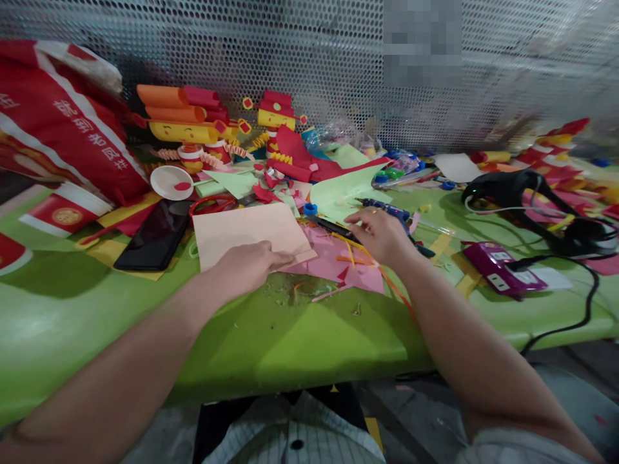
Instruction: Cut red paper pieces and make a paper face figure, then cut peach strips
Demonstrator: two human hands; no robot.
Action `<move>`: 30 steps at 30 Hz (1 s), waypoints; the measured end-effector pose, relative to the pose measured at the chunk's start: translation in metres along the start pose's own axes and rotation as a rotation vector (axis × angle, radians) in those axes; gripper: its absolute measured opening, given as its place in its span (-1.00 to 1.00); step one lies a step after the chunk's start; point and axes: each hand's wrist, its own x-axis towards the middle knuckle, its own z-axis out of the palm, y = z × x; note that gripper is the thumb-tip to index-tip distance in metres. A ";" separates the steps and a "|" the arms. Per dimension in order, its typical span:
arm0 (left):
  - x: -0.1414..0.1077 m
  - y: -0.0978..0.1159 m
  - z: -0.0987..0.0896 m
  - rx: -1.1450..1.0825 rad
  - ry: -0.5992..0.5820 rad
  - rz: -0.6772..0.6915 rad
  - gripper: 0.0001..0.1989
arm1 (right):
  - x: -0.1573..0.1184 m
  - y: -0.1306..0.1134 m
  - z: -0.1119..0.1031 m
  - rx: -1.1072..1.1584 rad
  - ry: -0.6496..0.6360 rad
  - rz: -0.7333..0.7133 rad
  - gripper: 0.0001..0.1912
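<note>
The left hand (256, 263) is lying on the near edge of the peach paper (251, 229) at 11 o'clock, fingers close together; I cannot tell if it is pinching the paper. The right hand (380, 233) is hanging half open at 1 o'clock, by a long black thing (333, 227); I cannot tell if they are touching. Pink paper (360, 274) is lying between 12 and 1. The black phone (153, 237) is resting at 10 o'clock. Farther off, a paper doll (276, 117) is standing at 12.
</note>
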 end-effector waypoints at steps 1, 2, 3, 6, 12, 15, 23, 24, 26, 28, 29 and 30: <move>-0.001 -0.002 -0.001 0.007 -0.004 0.001 -0.54 | 0.002 0.006 -0.003 -0.037 0.036 0.035 -0.75; -0.001 -0.004 -0.002 0.010 -0.006 0.001 -0.55 | 0.003 0.013 -0.005 -0.076 0.075 0.068 -0.75; -0.002 -0.005 -0.003 0.010 -0.005 0.000 -0.56 | 0.005 0.018 -0.006 -0.113 0.078 0.089 -0.74; -0.003 -0.011 -0.005 0.013 -0.003 -0.005 -0.56 | 0.007 0.026 -0.004 -0.192 -0.020 0.132 -0.70; -0.005 -0.021 -0.005 0.067 0.015 -0.037 -0.46 | 0.004 0.017 0.003 -0.261 -0.198 0.007 -0.65; -0.004 -0.022 -0.003 0.067 0.054 -0.021 -0.41 | 0.003 0.011 0.003 -0.349 -0.218 -0.037 -0.71; 0.010 -0.014 0.004 -0.066 0.072 0.086 -0.46 | 0.003 0.016 -0.008 -0.339 -0.141 -0.044 -0.72; 0.011 -0.014 0.004 -0.071 0.071 0.085 -0.47 | 0.003 0.016 -0.009 -0.291 -0.119 -0.063 -0.71; 0.012 -0.015 0.004 -0.074 0.066 0.098 -0.49 | 0.003 0.014 -0.010 -0.203 -0.085 -0.103 -0.68; 0.011 -0.017 0.003 -0.070 0.064 0.131 -0.49 | 0.004 0.007 -0.010 -0.153 -0.084 -0.135 -0.61; 0.010 -0.018 0.003 -0.067 0.066 0.150 -0.49 | 0.004 0.003 -0.010 -0.149 -0.100 -0.151 -0.58; 0.008 -0.020 0.004 -0.064 0.068 0.170 -0.49 | 0.005 -0.002 -0.009 -0.158 -0.133 -0.163 -0.54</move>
